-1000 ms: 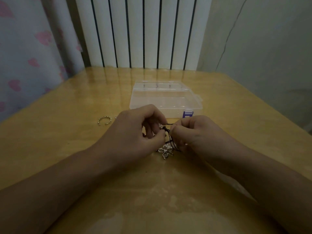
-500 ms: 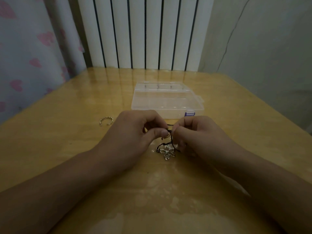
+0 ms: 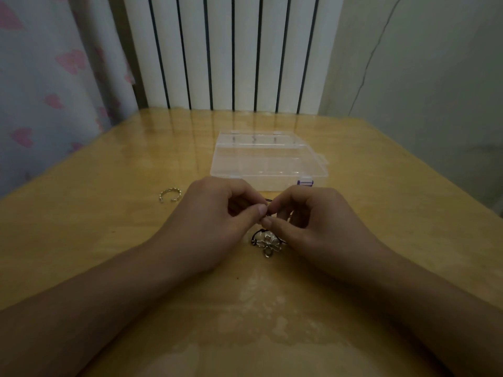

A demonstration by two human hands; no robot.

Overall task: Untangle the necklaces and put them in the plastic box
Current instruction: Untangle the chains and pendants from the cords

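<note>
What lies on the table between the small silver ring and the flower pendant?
In the head view, the left hand lies between the ring and the flower pendant, pinching the black cord with the right hand.

- The left hand is brought closer to the right hand, in front of the plastic box, so that the thumb tips now nearly touch where a gap was seen a second ago.
- The black cord is now pinched at one point between both hands, and less of it is exposed.
- The flower pendant is now partly covered by the right hand, on the side away from the plastic box.
</note>
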